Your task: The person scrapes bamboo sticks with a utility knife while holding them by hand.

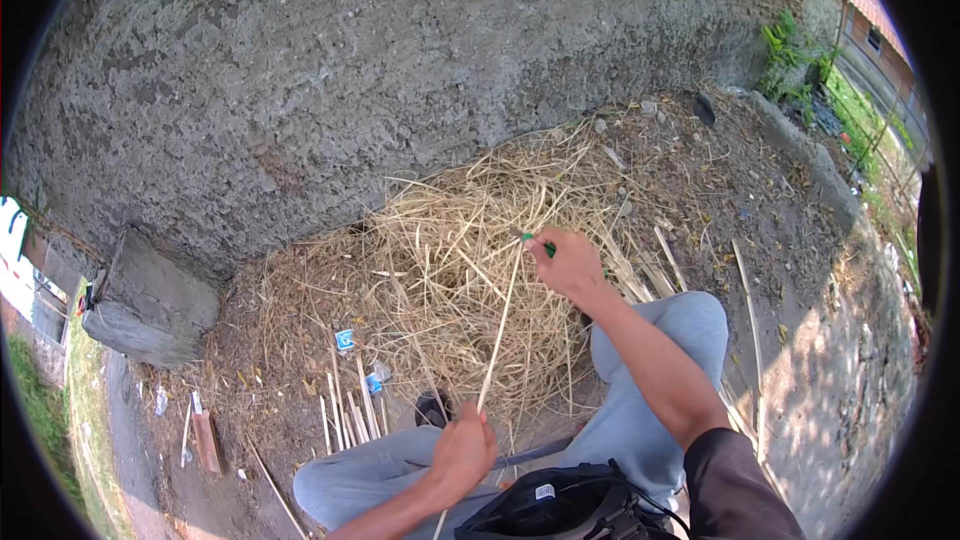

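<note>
A white label (pixel 544 492) is showing on a black bag (pixel 505 512), its print too small for reading. Two blue packets (pixel 345 340) are bearing marks too blurred to read.

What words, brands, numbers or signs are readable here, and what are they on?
None can be read.
White label on the black bag: marks too small.
Upper blue-and-white packet: print too small.
Lower blue-and-white packet: too small and blurred.

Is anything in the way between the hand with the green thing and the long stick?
Nothing visible is. The right hand, holding the green thing, is at the upper end of the long stick; the left hand grips it lower down. The straw lies beneath.
</note>
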Demonstrator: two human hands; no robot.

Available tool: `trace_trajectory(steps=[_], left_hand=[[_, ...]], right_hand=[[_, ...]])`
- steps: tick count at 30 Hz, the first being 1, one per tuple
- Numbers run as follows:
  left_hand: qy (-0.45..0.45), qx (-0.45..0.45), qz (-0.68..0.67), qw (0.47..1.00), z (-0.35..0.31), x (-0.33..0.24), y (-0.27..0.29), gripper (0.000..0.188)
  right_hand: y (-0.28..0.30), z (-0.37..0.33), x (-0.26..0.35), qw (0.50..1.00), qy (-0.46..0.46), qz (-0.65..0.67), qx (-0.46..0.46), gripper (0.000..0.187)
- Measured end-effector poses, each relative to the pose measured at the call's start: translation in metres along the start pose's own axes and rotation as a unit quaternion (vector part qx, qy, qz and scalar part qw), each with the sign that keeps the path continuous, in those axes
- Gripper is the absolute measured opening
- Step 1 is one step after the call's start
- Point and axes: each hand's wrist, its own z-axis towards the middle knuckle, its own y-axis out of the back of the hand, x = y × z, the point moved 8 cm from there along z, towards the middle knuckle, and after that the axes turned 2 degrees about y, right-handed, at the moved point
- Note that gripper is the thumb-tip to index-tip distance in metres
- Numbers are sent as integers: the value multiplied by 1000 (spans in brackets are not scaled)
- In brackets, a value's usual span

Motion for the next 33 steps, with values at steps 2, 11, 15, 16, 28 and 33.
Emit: trace_trajectory(steps=[2, 11, 15, 16, 28, 33], left_hand=[[-44, 30, 24, 998, -7, 5, 3, 17], [30, -55, -23, 998, 18, 32, 35, 12], [39, -37, -39, 998, 23, 21, 31, 12], [41, -34, -35, 998, 23, 19, 31, 13], [-29, -25, -38, 999, 11, 8, 14, 18], [-33, 9, -34, 999, -7, 11, 10, 19]], right_hand=[[34, 22, -11, 998, 12, 1, -60, 26], [13, -43, 33, 975, 69, 213, -1, 25], [-6, -79, 87, 957, 176, 224, 58, 21], [-10, -83, 91, 955, 205, 209, 51, 19], [-1, -71, 85, 972, 213, 89, 45, 19], [4, -31, 30, 996, 78, 36, 38, 23]])
